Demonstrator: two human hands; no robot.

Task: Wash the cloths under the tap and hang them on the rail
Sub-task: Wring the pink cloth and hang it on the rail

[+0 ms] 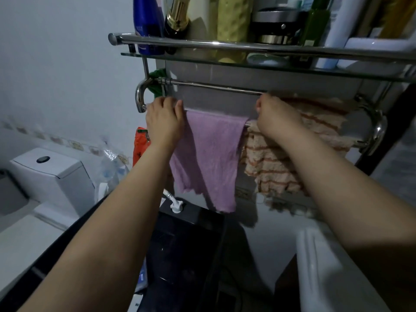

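Between our left hand (164, 119) and right hand (275, 118), both pinching its top edge, hangs the purple cloth (207, 158). We judge hanging nearly done. Next, smooth it along the rail (140, 108).

blue bottle (147, 21), toilet cistern (48, 171), orange packet (140, 144)

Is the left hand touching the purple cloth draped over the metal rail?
Touching. The head view shows the left hand curled over the rail at the top left corner of the purple cloth, with no gap between them.
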